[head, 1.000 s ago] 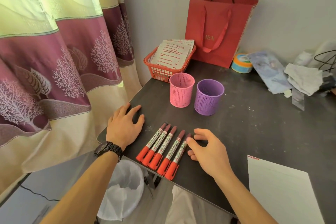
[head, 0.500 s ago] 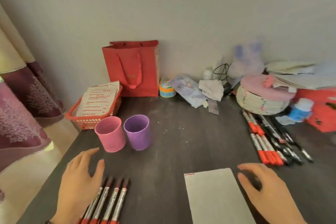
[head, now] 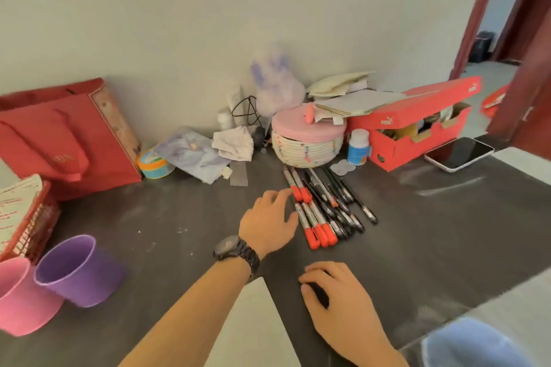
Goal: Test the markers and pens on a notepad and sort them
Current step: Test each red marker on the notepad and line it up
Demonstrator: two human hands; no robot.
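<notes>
A pile of red-capped markers and black pens lies on the dark table in front of a woven basket. My left hand, wearing a dark watch, reaches across with relaxed fingers touching the left edge of the pile. My right hand rests on the table near the front, fingers loosely curled, holding nothing. The white notepad lies under my left forearm. A pink cup and a purple cup stand at the left.
A red paper bag and an orange basket of papers stand at the left. A woven basket with a pink lid, a red shoe box, a phone, a small bottle and loose clutter line the wall.
The view has swung right, away from the row of red markers by the curtain. My left hand has left that row and crossed to the pile of markers and pens; my right hand has drawn back.
</notes>
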